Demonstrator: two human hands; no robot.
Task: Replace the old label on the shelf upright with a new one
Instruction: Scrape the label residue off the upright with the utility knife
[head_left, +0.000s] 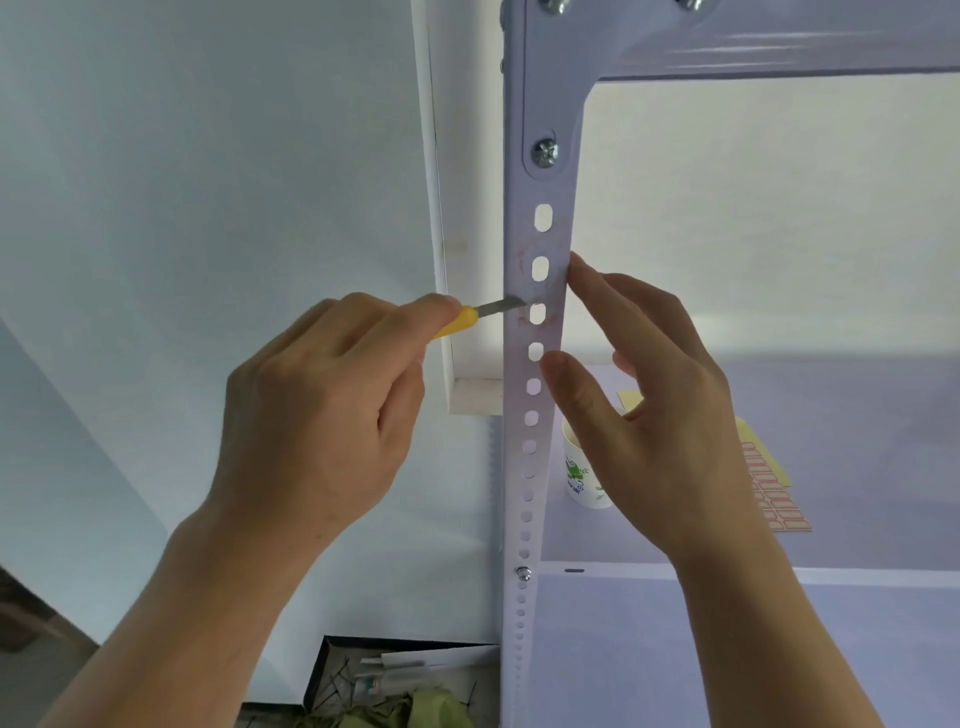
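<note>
Pale wall fills everything to the left of the shelf upright (519, 364), a white metal post with a column of punched holes down its face and a screw (545, 152) near its top. Faint reddish label residue (521, 258) stains the post's face around the upper holes, below the screw.

Left of the upright, the left hand (322, 410) is curled round a knife (467, 318) with a yellow handle. Its short metal blade reaches across to the post and the tip touches the left edge of the face, at the reddish marks.

On the other side, the right hand (660, 415) is held loosely spread and grips nothing. A straight fingertip touches the upright's right edge level with the stained holes, and the thumb rests against the same edge lower down.

Right of the upright and behind that hand, a shelf board (857, 441) carries a paper cup (584, 478) with a green print, standing just beside the post. Farther right on the board lies a sheet of red-bordered labels (774, 493) on yellow backing.

At the foot of the upright, to its left, a dark bin (319, 675) holds paper scraps
</note>
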